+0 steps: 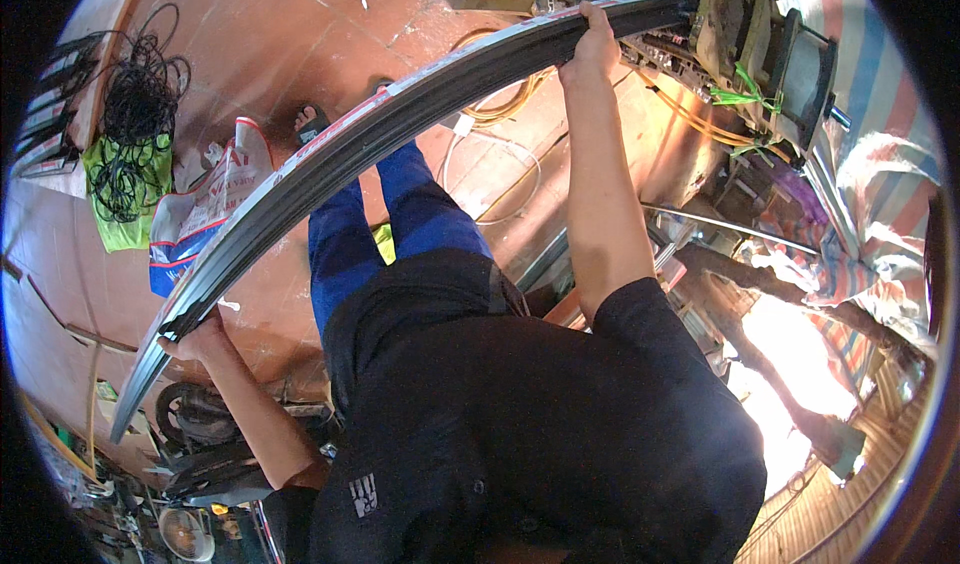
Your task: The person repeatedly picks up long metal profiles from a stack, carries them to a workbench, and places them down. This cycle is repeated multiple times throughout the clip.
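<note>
I hold a long dark metal profile (400,114) that bows across the view from lower left to upper right, with a pale printed strip along its upper edge. My left hand (200,342) grips its lower left part from beneath. My right hand (595,52), arm stretched out, is closed over its upper edge near the far right end. That end reaches toward a greenish metal machine (745,34). Below the profile are my black shirt and blue trousers, with one sandalled foot (315,124) on the reddish floor.
A tangle of black cables (135,114) lies on a green cloth at the left, beside a white and blue sack (205,209). Yellow and white hoses (500,154) coil on the floor. A striped tarp (880,194) hangs at the right. A fan (185,532) and dark parts sit lower left.
</note>
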Demonstrator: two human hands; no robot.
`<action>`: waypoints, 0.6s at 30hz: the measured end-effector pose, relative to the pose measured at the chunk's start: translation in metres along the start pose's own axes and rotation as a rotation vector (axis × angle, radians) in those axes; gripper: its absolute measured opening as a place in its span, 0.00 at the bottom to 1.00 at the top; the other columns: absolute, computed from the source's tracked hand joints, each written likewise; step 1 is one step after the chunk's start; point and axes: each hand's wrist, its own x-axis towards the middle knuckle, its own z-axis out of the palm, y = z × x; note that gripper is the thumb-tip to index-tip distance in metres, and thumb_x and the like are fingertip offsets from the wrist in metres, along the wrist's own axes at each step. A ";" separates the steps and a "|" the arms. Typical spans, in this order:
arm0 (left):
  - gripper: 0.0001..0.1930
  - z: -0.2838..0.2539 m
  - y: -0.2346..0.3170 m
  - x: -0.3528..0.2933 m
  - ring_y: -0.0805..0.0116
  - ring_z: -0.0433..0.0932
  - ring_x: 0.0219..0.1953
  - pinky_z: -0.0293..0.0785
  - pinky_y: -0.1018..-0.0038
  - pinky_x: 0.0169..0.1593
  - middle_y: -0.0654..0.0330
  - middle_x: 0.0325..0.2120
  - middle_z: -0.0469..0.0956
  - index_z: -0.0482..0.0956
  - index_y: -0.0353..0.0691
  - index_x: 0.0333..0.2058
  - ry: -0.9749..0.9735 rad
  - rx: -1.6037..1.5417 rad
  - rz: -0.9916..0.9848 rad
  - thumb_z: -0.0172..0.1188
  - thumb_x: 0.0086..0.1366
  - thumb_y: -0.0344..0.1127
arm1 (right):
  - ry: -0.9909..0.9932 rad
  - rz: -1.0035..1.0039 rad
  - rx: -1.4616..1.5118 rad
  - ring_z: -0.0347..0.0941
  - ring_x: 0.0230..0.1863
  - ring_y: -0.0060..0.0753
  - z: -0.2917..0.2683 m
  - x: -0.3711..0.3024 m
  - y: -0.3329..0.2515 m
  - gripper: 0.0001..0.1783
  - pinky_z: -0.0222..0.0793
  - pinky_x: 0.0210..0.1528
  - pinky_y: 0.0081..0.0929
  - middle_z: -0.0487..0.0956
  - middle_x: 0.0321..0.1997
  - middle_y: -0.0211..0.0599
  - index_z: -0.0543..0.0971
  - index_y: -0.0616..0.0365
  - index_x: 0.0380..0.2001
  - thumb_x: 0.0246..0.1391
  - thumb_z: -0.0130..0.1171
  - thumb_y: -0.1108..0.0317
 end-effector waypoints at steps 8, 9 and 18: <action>0.35 0.010 -0.014 -0.017 0.37 0.74 0.60 0.69 0.33 0.60 0.43 0.59 0.76 0.77 0.41 0.53 0.062 -0.036 0.004 0.51 0.56 0.61 | 0.053 -0.009 -0.093 0.81 0.40 0.49 -0.003 0.021 -0.009 0.20 0.82 0.40 0.55 0.80 0.43 0.43 0.78 0.63 0.44 0.49 0.70 0.67; 0.35 0.010 -0.012 -0.016 0.38 0.75 0.60 0.69 0.32 0.59 0.44 0.59 0.76 0.77 0.40 0.54 0.063 -0.038 -0.022 0.52 0.55 0.60 | 0.058 -0.017 -0.101 0.81 0.40 0.50 -0.002 0.020 -0.008 0.19 0.83 0.41 0.57 0.82 0.44 0.43 0.79 0.62 0.43 0.50 0.70 0.65; 0.44 0.017 -0.018 -0.023 0.32 0.73 0.62 0.66 0.33 0.65 0.34 0.60 0.73 0.71 0.32 0.61 0.016 0.013 0.015 0.48 0.56 0.65 | 0.166 -0.013 -0.122 0.81 0.37 0.48 0.008 0.027 -0.009 0.22 0.82 0.41 0.51 0.81 0.41 0.42 0.79 0.63 0.44 0.47 0.70 0.63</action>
